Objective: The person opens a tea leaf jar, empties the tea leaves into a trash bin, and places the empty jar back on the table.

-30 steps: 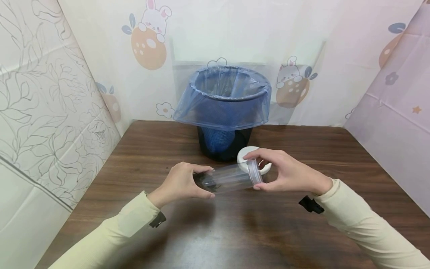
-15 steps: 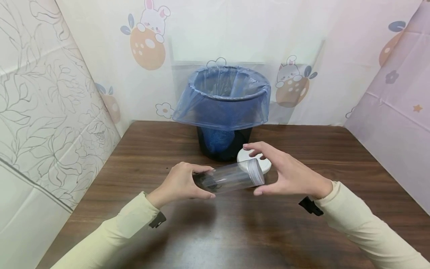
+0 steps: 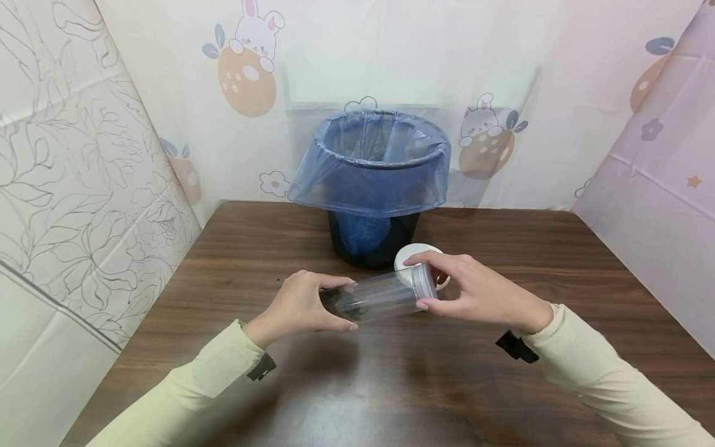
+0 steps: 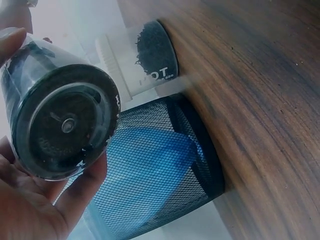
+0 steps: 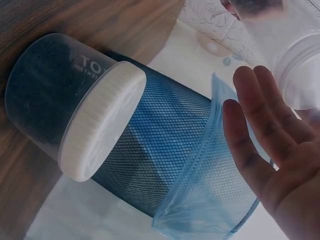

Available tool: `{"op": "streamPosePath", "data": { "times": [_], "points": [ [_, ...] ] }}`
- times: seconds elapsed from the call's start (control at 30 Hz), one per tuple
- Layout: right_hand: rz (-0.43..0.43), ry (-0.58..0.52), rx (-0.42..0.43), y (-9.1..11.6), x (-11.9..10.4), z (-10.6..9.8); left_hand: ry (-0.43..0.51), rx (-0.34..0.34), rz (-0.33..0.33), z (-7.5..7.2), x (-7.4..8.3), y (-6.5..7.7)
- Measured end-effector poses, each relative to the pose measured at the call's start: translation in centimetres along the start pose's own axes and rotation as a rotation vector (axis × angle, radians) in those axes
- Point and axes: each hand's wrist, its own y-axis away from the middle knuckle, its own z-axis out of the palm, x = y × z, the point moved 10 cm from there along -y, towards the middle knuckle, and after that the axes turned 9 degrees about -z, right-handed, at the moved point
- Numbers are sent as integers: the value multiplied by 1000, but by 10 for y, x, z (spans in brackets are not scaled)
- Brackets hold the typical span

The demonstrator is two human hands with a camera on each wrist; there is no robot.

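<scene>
Below centre, the clear jar [image 3: 385, 298] slants lengthwise, slightly up rightward, from the left hand [image 3: 304, 304], its grip round the dark end, to the right hand [image 3: 469, 287], pinching the ridged end.

Smooth plastic jar [image 3: 385, 296] (glossy, too) and wood-grain table [image 3: 391, 385]

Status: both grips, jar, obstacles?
Left grip holding jar by its base end; right grip at its cap. Jar held sideways, off table. Possible snag: white-lidded tub beyond it, near bin.
</scene>
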Motion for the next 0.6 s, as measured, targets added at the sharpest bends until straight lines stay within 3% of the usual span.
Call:
{"op": "streamPosePath", "data": {
  "times": [0.47, 0.6],
  "points": [
    [-88, 24, -1, 2, -2, 3, 30, -7, 16, 0, 1, 1],
    [-89, 86, 4, 3, -3, 4, 16, -3, 22, 0, 2, 1]
  ]
}}
